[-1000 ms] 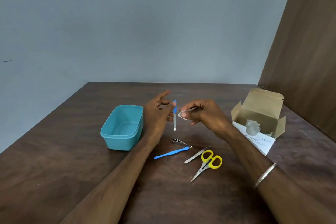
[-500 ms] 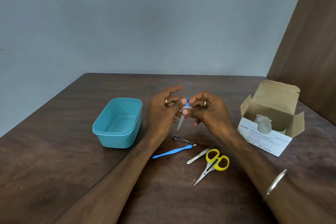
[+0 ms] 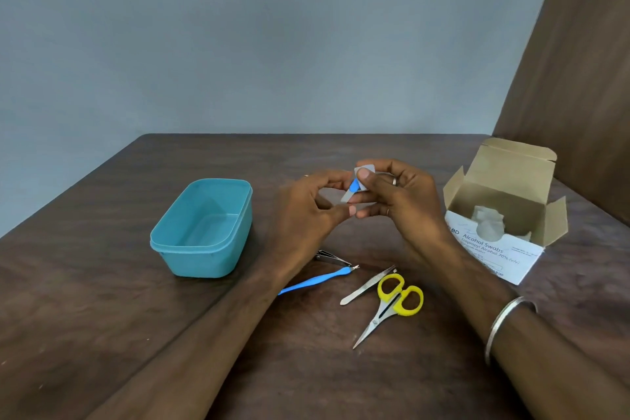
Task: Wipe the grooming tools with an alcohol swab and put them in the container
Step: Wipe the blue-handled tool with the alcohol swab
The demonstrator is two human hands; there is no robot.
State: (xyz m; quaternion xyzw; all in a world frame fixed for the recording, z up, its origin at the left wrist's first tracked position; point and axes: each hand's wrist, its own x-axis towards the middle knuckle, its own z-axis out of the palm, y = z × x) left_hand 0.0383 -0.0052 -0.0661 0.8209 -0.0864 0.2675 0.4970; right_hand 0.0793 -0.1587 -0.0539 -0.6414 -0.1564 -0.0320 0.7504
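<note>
Above the table's middle, my left hand [image 3: 308, 208] and my right hand [image 3: 395, 201] meet around a small nail file with a blue handle [image 3: 353, 189]. My left fingertips pinch its lower metal end. My right thumb and fingers pinch a white alcohol swab [image 3: 365, 171] folded over the file's blue end. A teal plastic container [image 3: 204, 232] stands open and empty to the left. On the table below my hands lie a nail clipper [image 3: 332, 258], a blue cuticle pusher [image 3: 317, 280], tweezers [image 3: 368, 285] and yellow-handled scissors [image 3: 392, 303].
An open cardboard box of alcohol swabs [image 3: 501, 215] stands at the right, with crumpled white material inside. The dark wooden table [image 3: 102, 334] meets a grey wall behind and a brown panel at the far right.
My hands came together and the view shifted. The swab, held apart from the upright file a second ago, now wraps its blue end, and the file is tilted.
</note>
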